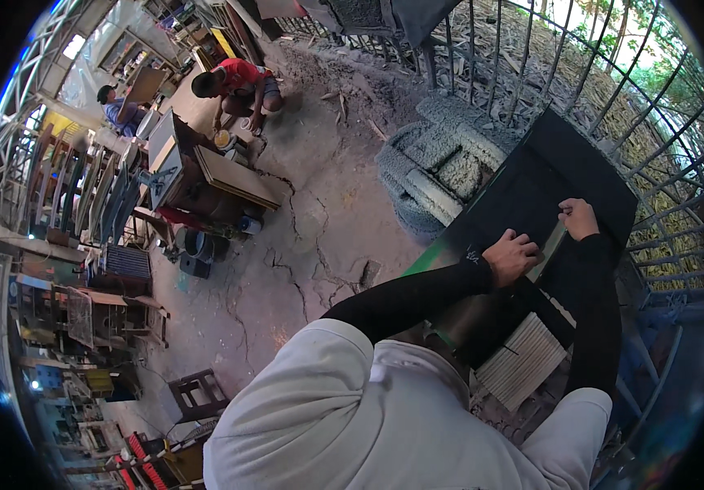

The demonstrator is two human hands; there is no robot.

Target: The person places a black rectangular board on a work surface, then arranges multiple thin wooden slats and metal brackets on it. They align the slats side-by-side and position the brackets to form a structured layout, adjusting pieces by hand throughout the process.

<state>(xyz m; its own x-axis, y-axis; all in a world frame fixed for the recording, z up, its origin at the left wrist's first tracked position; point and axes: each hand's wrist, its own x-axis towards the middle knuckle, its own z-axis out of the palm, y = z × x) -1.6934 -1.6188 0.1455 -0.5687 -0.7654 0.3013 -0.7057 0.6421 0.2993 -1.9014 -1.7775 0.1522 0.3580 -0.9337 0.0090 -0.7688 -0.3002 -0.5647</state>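
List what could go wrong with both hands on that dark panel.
1. The left hand and right hand press a pale strip on the black panel; a slip might pinch fingers.
2. The panel seems tilted near the metal fence, so it may slide.
3. The stack of pale slats below could get knocked.

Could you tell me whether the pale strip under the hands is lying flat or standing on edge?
Flat: the pale strip lies on the black panel.

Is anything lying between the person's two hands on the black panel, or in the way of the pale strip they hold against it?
Nothing visible does. The left hand and right hand both rest on the pale strip, which lies on the black panel; the panel around it looks bare.
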